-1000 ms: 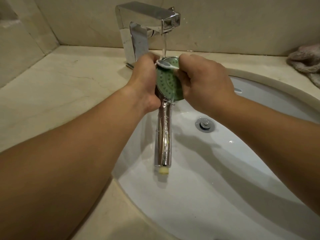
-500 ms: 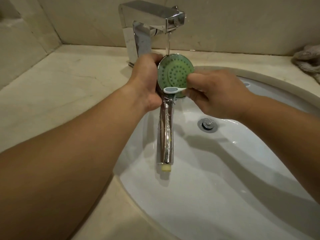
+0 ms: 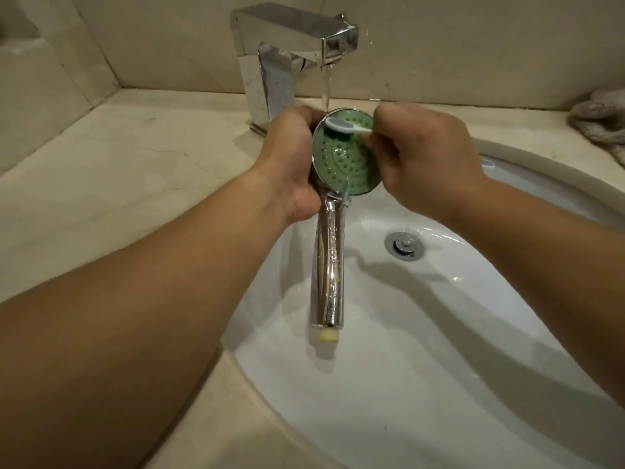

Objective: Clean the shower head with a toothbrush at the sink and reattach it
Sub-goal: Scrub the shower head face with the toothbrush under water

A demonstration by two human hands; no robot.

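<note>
Scrubbing at the top now: your right hand has swung the toothbrush from the lower edge of the green face half a second ago up to the rim, right under the running stream from the faucet, so the cleaning looks mid-course, with reattaching yet to come. Your left hand grips the shower head by the back of its disc, over the sink, handle pointing toward you. Your right fingers pinch the brush handle, bristles down on the face.
</note>
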